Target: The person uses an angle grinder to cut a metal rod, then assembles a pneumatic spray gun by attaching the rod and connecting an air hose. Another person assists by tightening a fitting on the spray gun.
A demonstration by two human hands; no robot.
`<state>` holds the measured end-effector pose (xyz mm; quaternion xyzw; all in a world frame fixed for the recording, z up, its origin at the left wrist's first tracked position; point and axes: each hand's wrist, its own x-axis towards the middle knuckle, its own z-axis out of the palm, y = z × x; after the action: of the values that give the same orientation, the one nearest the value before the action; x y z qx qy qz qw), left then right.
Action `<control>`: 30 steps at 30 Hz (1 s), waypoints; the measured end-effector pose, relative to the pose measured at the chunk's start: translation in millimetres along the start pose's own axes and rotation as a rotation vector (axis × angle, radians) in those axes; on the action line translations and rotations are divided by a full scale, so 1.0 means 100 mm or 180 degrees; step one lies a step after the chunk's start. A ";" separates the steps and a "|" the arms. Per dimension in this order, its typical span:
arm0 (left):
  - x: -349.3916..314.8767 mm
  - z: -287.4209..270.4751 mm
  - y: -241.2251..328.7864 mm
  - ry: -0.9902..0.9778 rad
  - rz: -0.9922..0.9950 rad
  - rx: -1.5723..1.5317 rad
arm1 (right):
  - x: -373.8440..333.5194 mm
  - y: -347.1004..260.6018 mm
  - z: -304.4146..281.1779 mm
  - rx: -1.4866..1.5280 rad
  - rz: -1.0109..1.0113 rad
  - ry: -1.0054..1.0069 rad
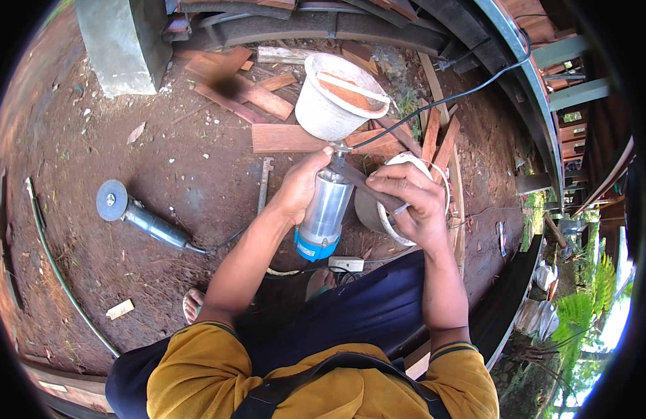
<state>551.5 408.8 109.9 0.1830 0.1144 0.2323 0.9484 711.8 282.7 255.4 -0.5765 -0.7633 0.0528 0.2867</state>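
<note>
The left hand (pixel 300 187) is closed on the top of a shiny silver tool (pixel 326 209), its fingers partly hidden. At three o'clock from the tool, the right hand (pixel 415 199) pinches a dark bar (pixel 368 185).

Bright metal, matt wood
Tool (pixel 326 209) smooth, glossy metal, its cap (pixel 316 249) matt plastic; planks (pixel 287 138) grained; ground (pixel 155 272) rough, dull soil.

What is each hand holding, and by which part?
Left hand: silver power tool, near its upper end. Right hand: dark bar, by its lower-right end.
</note>
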 end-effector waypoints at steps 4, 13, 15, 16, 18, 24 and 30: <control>-0.02 0.14 -0.03 0.0436 0.0033 0.0415 | -0.04 0.21 -0.05 0.0455 0.0877 -0.0242; 0.06 -0.20 -0.06 -0.0470 0.0695 0.0775 | -0.02 -0.29 0.21 -0.0634 0.0473 -0.0070; 0.10 -0.31 -0.02 -0.0713 0.0754 0.0786 | -0.01 -0.51 0.29 -0.0891 0.0654 -0.0283; 0.12 -0.35 -0.01 -0.0847 0.0721 0.0767 | -0.01 -0.60 0.33 -0.0930 0.0711 -0.0333; 0.16 -0.39 0.01 -0.1038 0.0655 0.0818 | 0.02 -0.74 0.39 -0.0918 0.0857 -0.0475; 0.22 -0.42 -0.01 -0.1434 0.0492 0.0357 | 0.09 -0.82 0.50 -0.0543 0.0744 -0.0508; 0.27 -0.42 -0.11 -0.1613 0.0298 -0.0047 | 0.07 -0.70 0.51 -0.0386 0.0500 -0.0362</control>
<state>566.9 425.3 63.4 0.2336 -0.1372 0.2234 0.9363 626.0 278.8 244.4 -0.6469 -0.7326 0.0615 0.2026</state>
